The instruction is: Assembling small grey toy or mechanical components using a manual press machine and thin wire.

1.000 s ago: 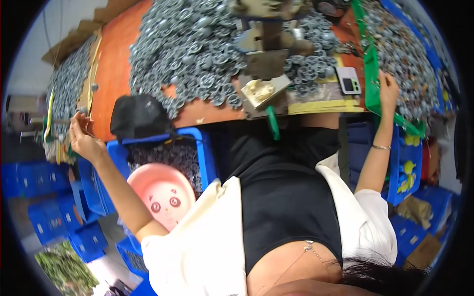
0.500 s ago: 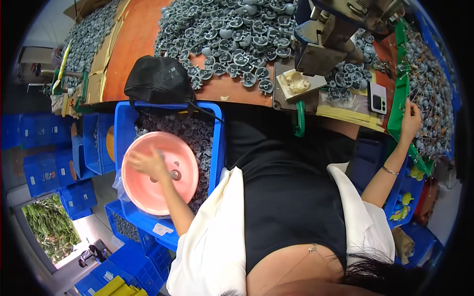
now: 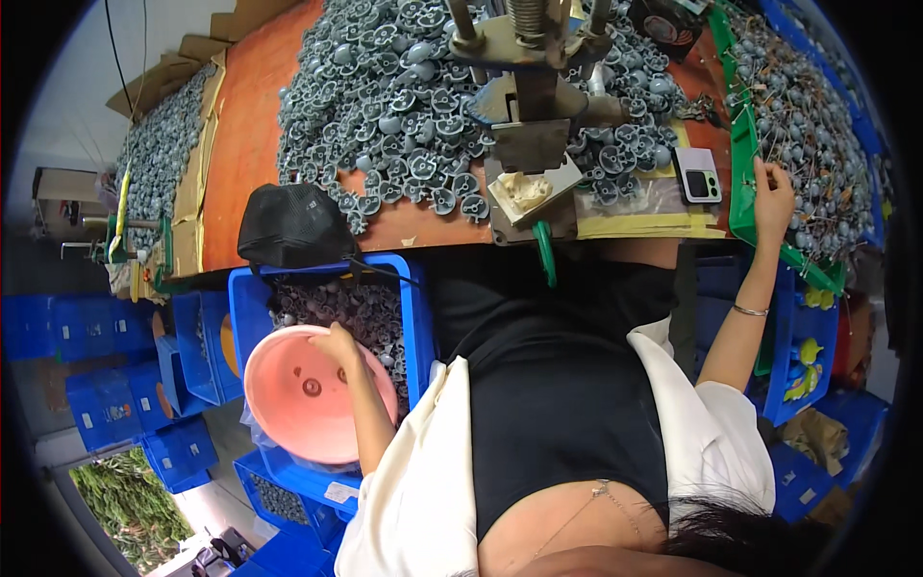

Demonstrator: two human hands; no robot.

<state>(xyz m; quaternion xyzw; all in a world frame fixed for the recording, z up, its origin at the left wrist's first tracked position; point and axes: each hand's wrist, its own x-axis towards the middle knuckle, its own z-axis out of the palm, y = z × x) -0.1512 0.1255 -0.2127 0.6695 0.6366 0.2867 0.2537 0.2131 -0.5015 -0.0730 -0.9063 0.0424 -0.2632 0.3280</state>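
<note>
My left hand (image 3: 336,348) is at the far rim of a pink plastic basin (image 3: 288,423), its fingers closed over the edge. A few small dark round marks or bits show on the basin's bottom; they are too small to tell. The basin sits on a blue crate (image 3: 413,317) filled with grey molded plastic pieces (image 3: 332,306). My right hand (image 3: 773,200) is beside the wall of a green tray (image 3: 743,183), over grey round pieces with thin stems (image 3: 817,183). Its fingers are curled together, and whatever they may hold is hidden.
A press (image 3: 532,115) stands on the orange table, with a pale molded block (image 3: 524,192) under it. Grey shell-like pieces (image 3: 394,106) are heaped behind. A black mesh bag (image 3: 293,226) and a flip phone (image 3: 698,176) lie near the table edge. Blue bins (image 3: 101,404) stand at left.
My left hand has gone from inside the basin to its far rim. The view has shifted, so the table and press appear further left. My right hand stays beside the green tray.
</note>
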